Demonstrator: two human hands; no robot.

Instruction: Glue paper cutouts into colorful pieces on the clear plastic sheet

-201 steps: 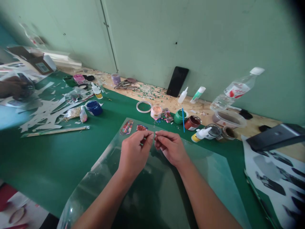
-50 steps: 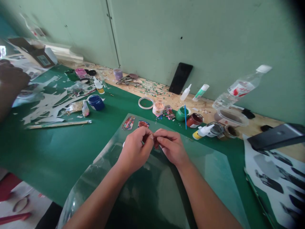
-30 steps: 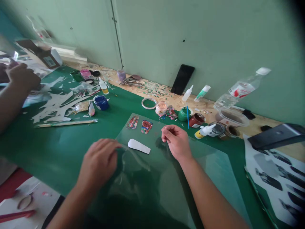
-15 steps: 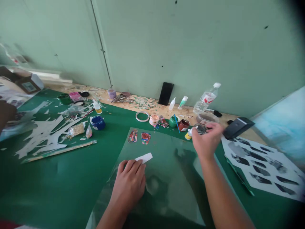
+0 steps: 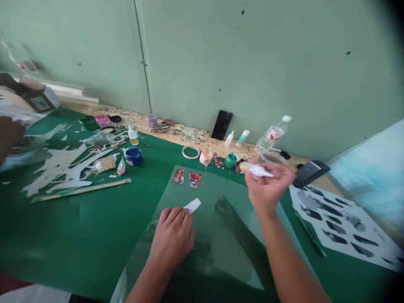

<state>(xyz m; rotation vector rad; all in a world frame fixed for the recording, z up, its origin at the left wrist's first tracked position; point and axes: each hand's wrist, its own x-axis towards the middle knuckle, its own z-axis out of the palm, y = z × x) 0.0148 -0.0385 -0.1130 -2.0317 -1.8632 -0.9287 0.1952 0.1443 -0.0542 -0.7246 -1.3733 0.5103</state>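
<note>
My left hand is closed round a small white paper piece, whose end sticks out past the fingers above the clear sheet. My right hand, raised over the sheet's far right part, pinches a small white glue bottle with a yellow label. The bottle lies sideways in the fingers. Two colourful painted pieces, one on the left and one on the right, lie at the sheet's far left corner.
Behind the sheet stand a green paint jar, an orange jar and a clear bottle. Paper scraps and a blue jar lie left. A printed sheet lies right. Another person's hand shows at far left.
My right hand has lifted the glue bottle off the table and tipped it sideways. My left hand keeps its hold on the white paper. The view has shifted slightly.
</note>
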